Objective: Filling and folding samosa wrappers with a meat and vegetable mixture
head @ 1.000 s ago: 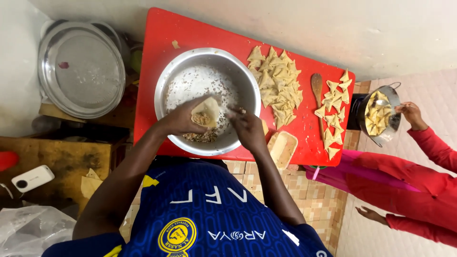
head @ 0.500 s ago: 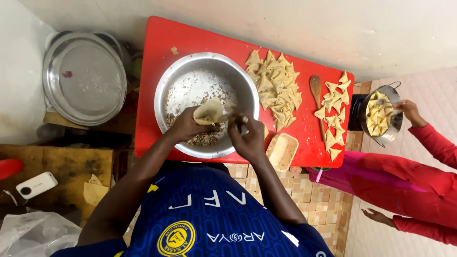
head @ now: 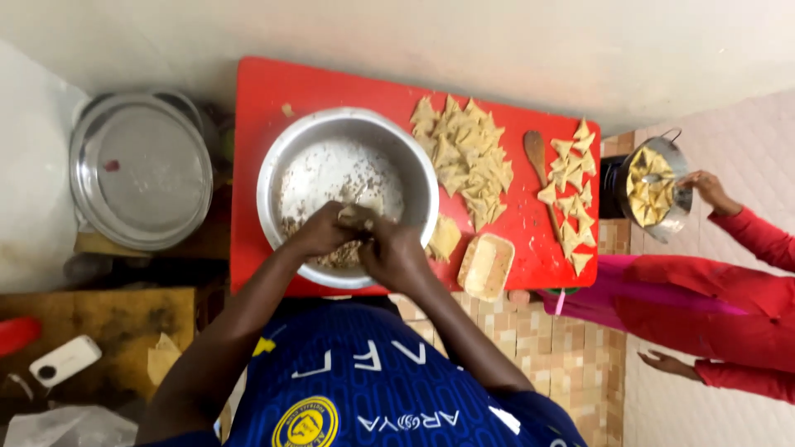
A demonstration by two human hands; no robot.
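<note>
Both hands are meeting over the near rim of a large steel bowl, at about six o'clock on the red desk. The left hand and the right hand are pinching a small folded piece of pastry between their fingertips, each grip closing on it from its own side. A layer of crumbly filling is lying in the bowl beneath them. At three o'clock of the bowl a heap of folded pastry triangles is resting on the desk, with a wooden spoon and a second row of triangles beyond. A round steel tray is sitting at nine o'clock. At far three o'clock another person's hand is touching a pan of triangles.
</note>
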